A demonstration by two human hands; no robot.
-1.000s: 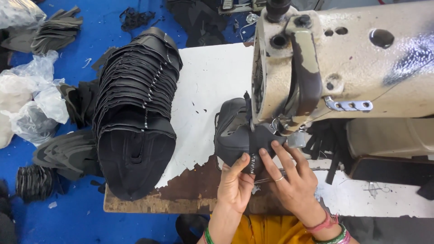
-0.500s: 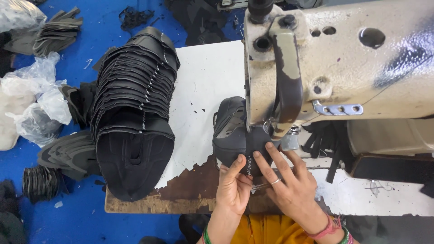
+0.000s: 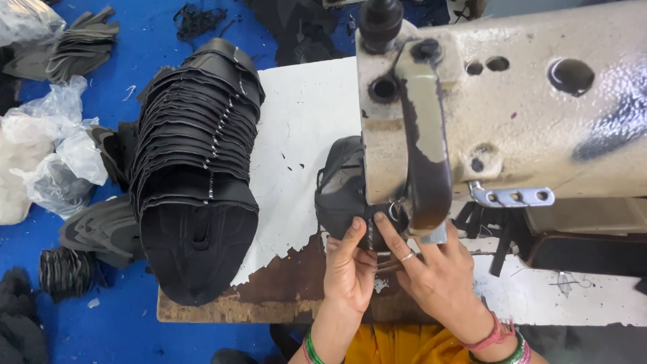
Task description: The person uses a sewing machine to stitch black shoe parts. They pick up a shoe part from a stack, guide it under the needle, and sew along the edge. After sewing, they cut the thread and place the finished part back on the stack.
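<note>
The sewing machine (image 3: 512,114) head hides the needle and most of the black piece (image 3: 340,192) from you, and its right end runs out of frame. Your forearms are cut off at the near edge. The far-left plastic bags (image 3: 47,155) are cropped too.
</note>
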